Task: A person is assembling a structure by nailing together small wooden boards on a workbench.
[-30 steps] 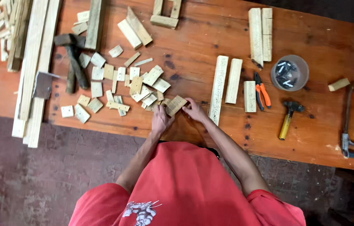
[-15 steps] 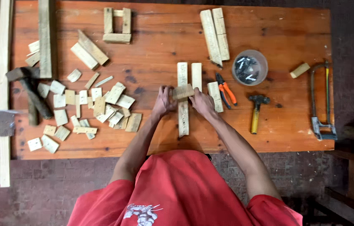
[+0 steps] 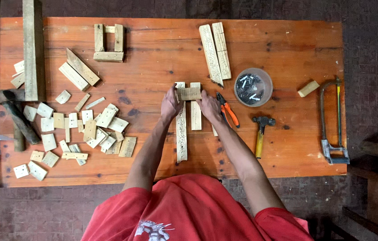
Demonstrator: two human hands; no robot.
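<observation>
A small pale wooden block (image 3: 189, 93) lies crosswise over the far ends of two wooden slats. My left hand (image 3: 170, 104) grips its left end and my right hand (image 3: 208, 105) grips its right end. The longer slat (image 3: 181, 134) runs toward me under the left hand; the shorter slat (image 3: 196, 114) lies just to its right. All this is at the middle of an orange-brown wooden table (image 3: 153, 67).
A heap of small wooden offcuts (image 3: 81, 129) lies at the left. Orange-handled pliers (image 3: 227, 109), a yellow-handled hammer (image 3: 261, 134), a clear bowl of nails (image 3: 252, 87) and a hacksaw (image 3: 330, 118) sit to the right. Two slats (image 3: 215, 51) and a U-shaped wooden frame (image 3: 107, 42) lie at the far side.
Both hands carried the small block from the offcut heap rightward and away from me. It now rests across the far ends of the two slats.
</observation>
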